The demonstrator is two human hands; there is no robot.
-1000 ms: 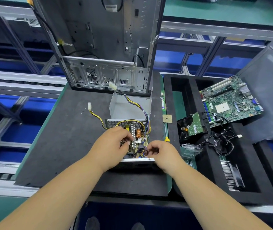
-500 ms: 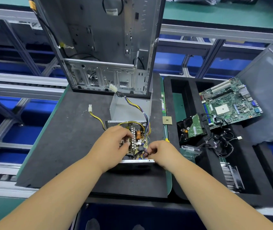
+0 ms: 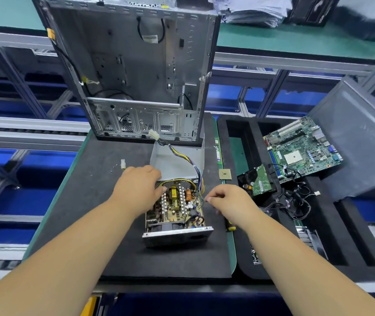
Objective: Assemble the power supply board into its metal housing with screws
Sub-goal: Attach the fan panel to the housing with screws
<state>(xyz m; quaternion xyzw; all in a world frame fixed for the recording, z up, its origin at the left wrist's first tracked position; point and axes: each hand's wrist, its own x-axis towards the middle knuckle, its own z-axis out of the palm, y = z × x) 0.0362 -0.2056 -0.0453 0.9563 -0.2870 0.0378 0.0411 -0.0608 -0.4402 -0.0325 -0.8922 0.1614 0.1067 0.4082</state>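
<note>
The power supply board (image 3: 176,207), crowded with heat sinks and a copper coil, lies inside its open metal housing (image 3: 178,233) on the black mat. My left hand (image 3: 137,190) grips the housing's far left corner, with the fingers over the mesh wall and the thumb inside. My right hand (image 3: 228,201) hovers just right of the housing. Its thumb and forefinger pinch what looks like a small screw. A yellow-and-black screwdriver (image 3: 230,226) lies under my right wrist. The grey housing cover (image 3: 177,160) stands behind the board, and bundled wires (image 3: 182,153) run over it.
An open PC case (image 3: 136,76) stands upright at the back of the mat. A black foam tray (image 3: 245,258) on the right holds a motherboard (image 3: 302,149), a hard drive (image 3: 259,182) and loose cables. A CPU chip (image 3: 225,174) and tiny screws (image 3: 113,168) lie on the mat.
My right hand has come out of the board's wire corner to the right. My left hand has shifted from the board's middle to the housing's far left corner. The view has tilted up.
</note>
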